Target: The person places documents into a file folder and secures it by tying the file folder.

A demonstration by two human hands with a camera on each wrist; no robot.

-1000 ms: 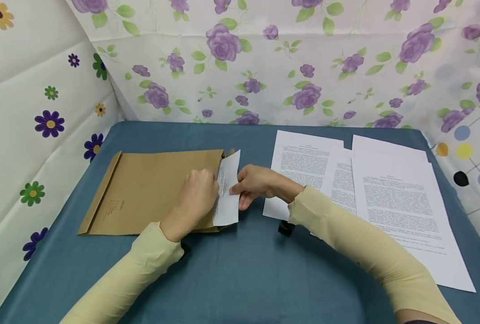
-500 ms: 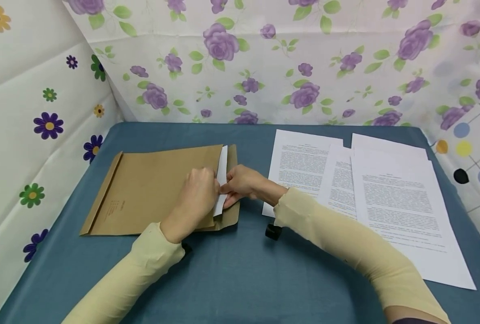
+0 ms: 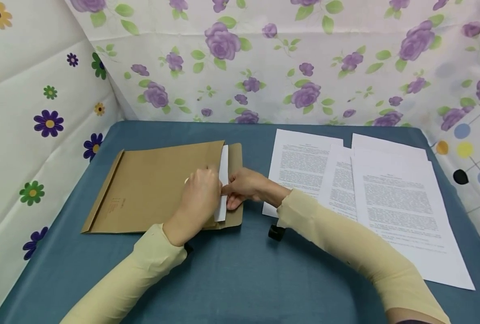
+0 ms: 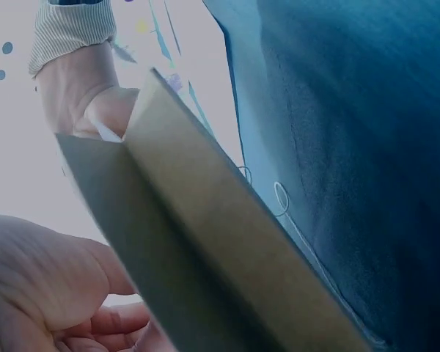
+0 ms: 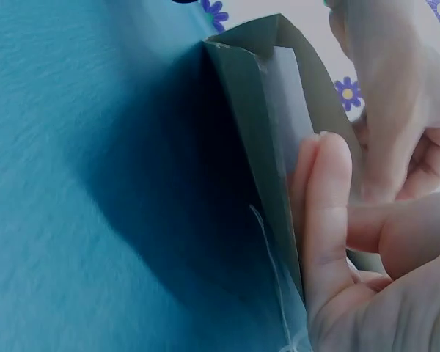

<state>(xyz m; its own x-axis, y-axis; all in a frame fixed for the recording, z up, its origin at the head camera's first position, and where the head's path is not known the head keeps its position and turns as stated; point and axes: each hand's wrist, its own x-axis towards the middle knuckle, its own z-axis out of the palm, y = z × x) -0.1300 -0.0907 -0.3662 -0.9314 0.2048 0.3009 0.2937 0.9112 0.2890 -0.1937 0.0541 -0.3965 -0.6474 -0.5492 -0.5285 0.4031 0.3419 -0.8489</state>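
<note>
A brown paper envelope [image 3: 155, 189] lies at the left of the table, its mouth facing right and its flap [image 3: 235, 155] spread open. My left hand [image 3: 197, 195] grips the upper panel at the mouth, which is lifted. A narrow strip of white paper [image 3: 223, 162] shows in the mouth; the rest is hidden inside. My right hand [image 3: 246, 186] pinches this paper's outer edge, its lower fingers over the flap. In the right wrist view, the fingers [image 5: 326, 198] lie along the paper between the envelope's panels.
Several printed sheets lie at the right, including a left sheet [image 3: 301, 168] and a front right sheet [image 3: 402, 216]. A thin white string [image 4: 301, 238] trails beside the envelope. Flowered cloth [image 3: 264, 63] stands behind the blue table [image 3: 240, 279].
The paper has slid left into the envelope, from a wide exposed piece to a narrow strip. My right hand moved left with it. The envelope's mouth has risen and its flap now shows.
</note>
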